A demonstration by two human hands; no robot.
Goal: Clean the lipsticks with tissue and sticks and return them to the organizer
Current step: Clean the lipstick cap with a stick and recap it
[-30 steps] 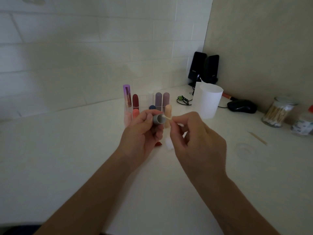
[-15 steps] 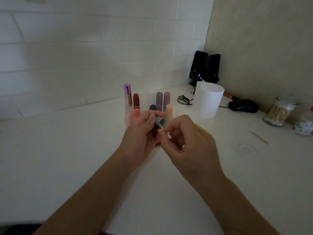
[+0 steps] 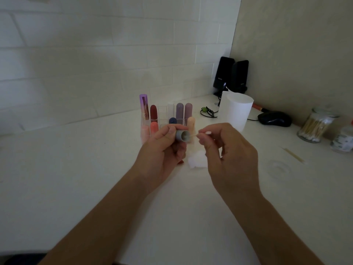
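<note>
My left hand (image 3: 162,150) grips a grey lipstick cap (image 3: 182,135) with its open end facing right. My right hand (image 3: 229,150) pinches a cotton stick (image 3: 202,134); one tip reaches into the cap's mouth, the white tip shows above my fingers. Behind my hands stands the clear organizer (image 3: 164,113) with several lipsticks upright in it: purple, dark red, coral, blue, mauve and peach. A crumpled white tissue (image 3: 196,159) lies on the counter between my hands. Something red lies under my left hand, mostly hidden.
A white cup (image 3: 237,109) stands right of the organizer. Farther right are a black mouse (image 3: 274,117), a glass jar of cotton sticks (image 3: 315,128), a small bottle (image 3: 343,139) and a loose stick (image 3: 293,154). Two black speakers (image 3: 231,76) fill the corner.
My right hand had closed in against the cap half a second ago; now it has drawn back to the right, with the stick's tip at the cap's mouth.
</note>
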